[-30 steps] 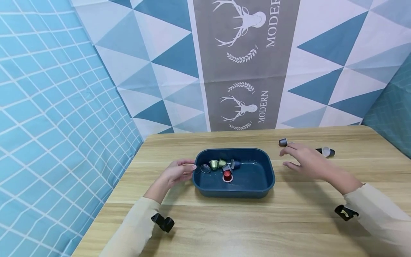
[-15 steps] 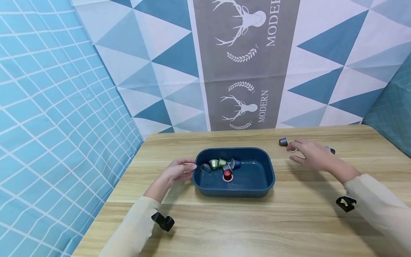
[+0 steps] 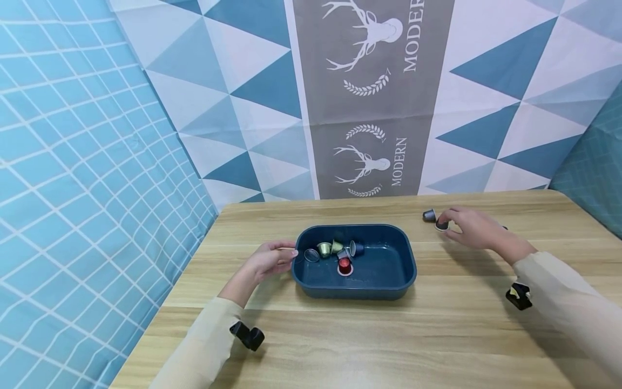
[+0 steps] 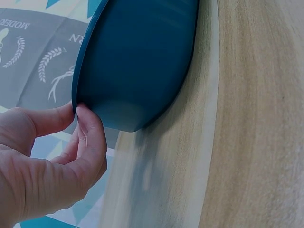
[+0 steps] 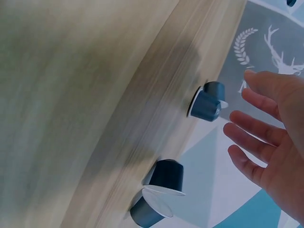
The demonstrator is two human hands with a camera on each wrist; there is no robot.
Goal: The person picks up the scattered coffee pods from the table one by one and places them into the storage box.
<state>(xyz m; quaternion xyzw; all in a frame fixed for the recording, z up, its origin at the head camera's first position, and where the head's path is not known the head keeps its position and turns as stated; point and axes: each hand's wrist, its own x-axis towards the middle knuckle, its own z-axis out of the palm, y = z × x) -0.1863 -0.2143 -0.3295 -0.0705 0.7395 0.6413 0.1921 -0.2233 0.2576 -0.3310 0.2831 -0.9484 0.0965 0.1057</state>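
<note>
Capsule point(image 3: 442, 225) more visible at right hand point(image 3: 471, 228)

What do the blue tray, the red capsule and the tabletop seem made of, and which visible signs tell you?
Blue tray: probably moulded plastic, satin; smooth, rounded walls with soft highlights.
Red capsule: perhaps aluminium, shiny, from its bright glints.
Tabletop: wood or wood-look laminate, low sheen; streaky grain shows.

I see a cream left sleeve point(image 3: 201, 340), matching right sleeve point(image 3: 566, 302); black left wrist unit point(image 3: 247, 336), black right wrist unit point(image 3: 519, 298).
</note>
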